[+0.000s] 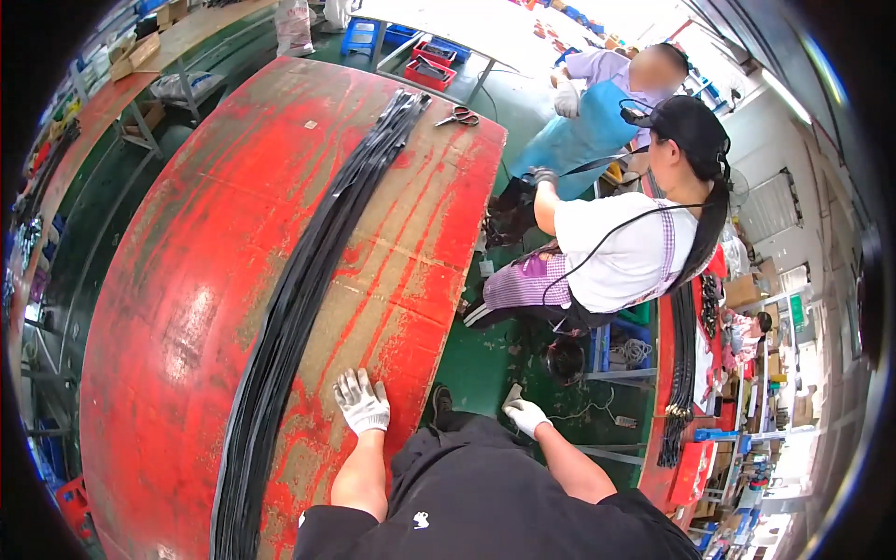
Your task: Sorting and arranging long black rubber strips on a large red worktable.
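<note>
My left hand [362, 401], in a white work glove, rests flat on the worn red table [187, 308] near its right edge, fingers spread, holding nothing. A long bundle of black strips [299, 289] runs the length of the table just left of that hand. My right hand [525, 415], also gloved, hangs off the table beside my hip above the green floor, its fingers curled around a small pale object that I cannot make out.
Scissors [458, 117] lie at the table's far end. Two people [635, 243] sit to the right on stools, one handling black strips. Another red bench [686, 373] with black strips stands at the right. Crates [431, 67] sit beyond.
</note>
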